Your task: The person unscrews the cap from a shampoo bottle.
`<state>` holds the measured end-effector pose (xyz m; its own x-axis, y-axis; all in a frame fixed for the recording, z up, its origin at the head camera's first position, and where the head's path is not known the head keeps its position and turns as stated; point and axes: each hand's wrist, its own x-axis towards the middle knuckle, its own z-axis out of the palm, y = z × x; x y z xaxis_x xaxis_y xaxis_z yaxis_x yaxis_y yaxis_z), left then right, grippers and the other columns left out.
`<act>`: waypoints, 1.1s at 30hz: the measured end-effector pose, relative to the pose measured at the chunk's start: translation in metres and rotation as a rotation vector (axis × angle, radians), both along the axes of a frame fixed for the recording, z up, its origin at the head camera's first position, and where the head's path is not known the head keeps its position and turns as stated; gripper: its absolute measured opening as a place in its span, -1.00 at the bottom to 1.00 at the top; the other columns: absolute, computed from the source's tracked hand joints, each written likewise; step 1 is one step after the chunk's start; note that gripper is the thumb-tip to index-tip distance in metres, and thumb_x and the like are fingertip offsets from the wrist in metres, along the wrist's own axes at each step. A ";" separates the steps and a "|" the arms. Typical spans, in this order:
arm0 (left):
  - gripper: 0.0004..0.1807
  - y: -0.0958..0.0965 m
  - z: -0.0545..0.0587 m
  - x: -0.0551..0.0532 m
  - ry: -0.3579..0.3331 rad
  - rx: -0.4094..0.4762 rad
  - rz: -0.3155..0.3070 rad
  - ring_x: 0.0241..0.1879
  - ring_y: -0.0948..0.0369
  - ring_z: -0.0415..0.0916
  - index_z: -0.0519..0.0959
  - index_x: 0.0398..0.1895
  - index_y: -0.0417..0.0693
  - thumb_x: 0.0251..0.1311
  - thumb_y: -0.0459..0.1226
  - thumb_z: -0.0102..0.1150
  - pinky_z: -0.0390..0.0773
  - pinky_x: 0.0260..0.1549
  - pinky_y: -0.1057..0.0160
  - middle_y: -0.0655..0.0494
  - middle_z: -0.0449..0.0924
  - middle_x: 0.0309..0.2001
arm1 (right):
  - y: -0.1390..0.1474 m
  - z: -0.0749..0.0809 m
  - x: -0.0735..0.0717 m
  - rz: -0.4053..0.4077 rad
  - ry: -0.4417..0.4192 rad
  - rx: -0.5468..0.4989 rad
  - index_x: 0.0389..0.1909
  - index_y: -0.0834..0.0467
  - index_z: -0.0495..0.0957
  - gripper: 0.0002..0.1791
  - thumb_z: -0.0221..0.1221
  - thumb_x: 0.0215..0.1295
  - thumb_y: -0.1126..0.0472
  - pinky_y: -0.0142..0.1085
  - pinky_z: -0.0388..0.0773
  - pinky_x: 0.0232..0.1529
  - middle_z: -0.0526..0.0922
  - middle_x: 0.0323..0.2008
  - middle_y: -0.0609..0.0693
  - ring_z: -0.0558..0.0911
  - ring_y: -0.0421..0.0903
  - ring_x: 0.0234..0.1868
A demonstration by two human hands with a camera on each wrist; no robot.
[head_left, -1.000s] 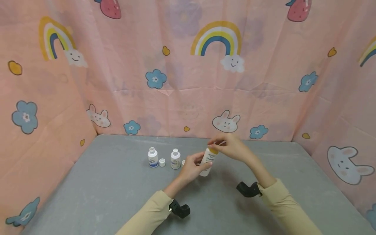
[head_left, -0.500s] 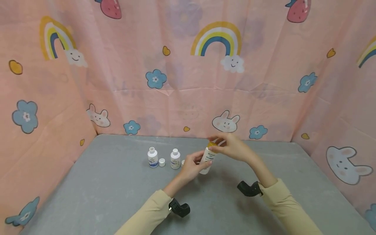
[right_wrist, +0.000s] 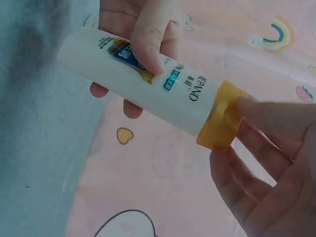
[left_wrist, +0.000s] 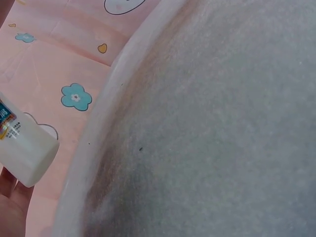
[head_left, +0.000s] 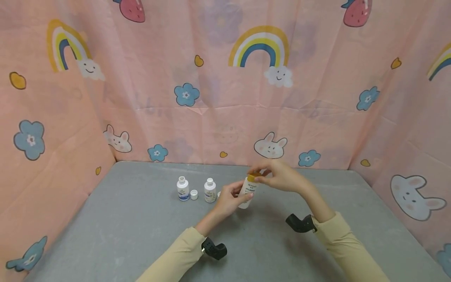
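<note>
A white bottle (right_wrist: 143,81) with printed label is held tilted above the table by my left hand (head_left: 227,200), thumb across its front and fingers behind. My right hand (head_left: 282,177) pinches its yellow cap (right_wrist: 222,116) between thumb and fingers. The cap sits at the bottle's end in the right wrist view. Only the bottle's base end and some fingers (left_wrist: 14,197) show at the left edge of the left wrist view. To the left stand two small white bottles without caps, one with a blue label (head_left: 183,189) and another (head_left: 210,191) beside it.
One small white cap (head_left: 194,194) lies between the two small bottles; another (head_left: 219,194) is partly hidden behind my left hand. The grey table (head_left: 134,227) meets a pink patterned curtain (head_left: 225,117) at its back edge.
The yellow cap shows a little more between my right fingers, which have shifted around it. The bottle has risen slightly in my left hand. The small bottles stay put.
</note>
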<state>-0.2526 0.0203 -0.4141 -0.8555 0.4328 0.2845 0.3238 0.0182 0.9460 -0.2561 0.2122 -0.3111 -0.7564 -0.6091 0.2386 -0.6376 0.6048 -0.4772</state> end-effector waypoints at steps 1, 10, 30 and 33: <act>-0.52 0.001 -0.003 -0.002 0.000 0.000 0.007 -0.05 -0.16 0.58 0.41 0.23 -0.36 0.23 -0.42 0.16 0.56 -0.23 0.37 -0.30 0.59 0.06 | -0.001 0.000 0.000 -0.014 -0.002 -0.008 -0.04 0.14 0.63 -0.74 0.25 0.24 0.28 -0.11 0.60 -0.03 0.69 -0.07 0.01 0.63 -0.06 -0.05; -0.53 0.007 -0.017 -0.014 0.046 -0.026 0.119 -0.03 0.02 0.61 0.50 0.19 -0.18 0.19 -0.29 0.26 0.57 -0.17 0.30 -0.13 0.65 0.02 | -0.017 -0.007 0.003 -0.479 0.038 -0.021 -0.27 0.17 0.67 -0.60 0.17 0.29 -0.11 -0.33 0.47 -0.52 0.65 -0.41 0.07 0.54 -0.11 -0.48; -0.56 0.007 0.005 0.008 0.059 -0.030 0.153 -0.04 -0.11 0.60 0.50 0.14 -0.35 0.18 -0.38 0.24 0.59 -0.15 0.21 -0.28 0.63 -0.02 | -0.015 -0.003 0.004 -0.207 -0.020 0.036 -0.04 0.20 0.62 -0.70 0.23 0.18 0.35 -0.14 0.62 -0.15 0.69 -0.10 0.07 0.64 0.01 -0.16; -0.55 0.005 0.009 0.011 0.053 -0.023 0.142 -0.03 -0.16 0.58 0.48 0.15 -0.39 0.18 -0.40 0.22 0.60 -0.16 0.21 -0.32 0.62 -0.02 | -0.013 -0.004 0.003 -0.169 -0.017 0.028 0.02 0.23 0.58 -0.65 0.23 0.19 0.36 -0.01 0.58 -0.01 0.67 -0.04 0.10 0.64 0.05 -0.07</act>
<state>-0.2417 0.0256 -0.4046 -0.8927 0.3152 0.3221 0.3656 0.0886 0.9266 -0.2526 0.1993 -0.3147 -0.8525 -0.4788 0.2097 -0.5174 0.7160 -0.4687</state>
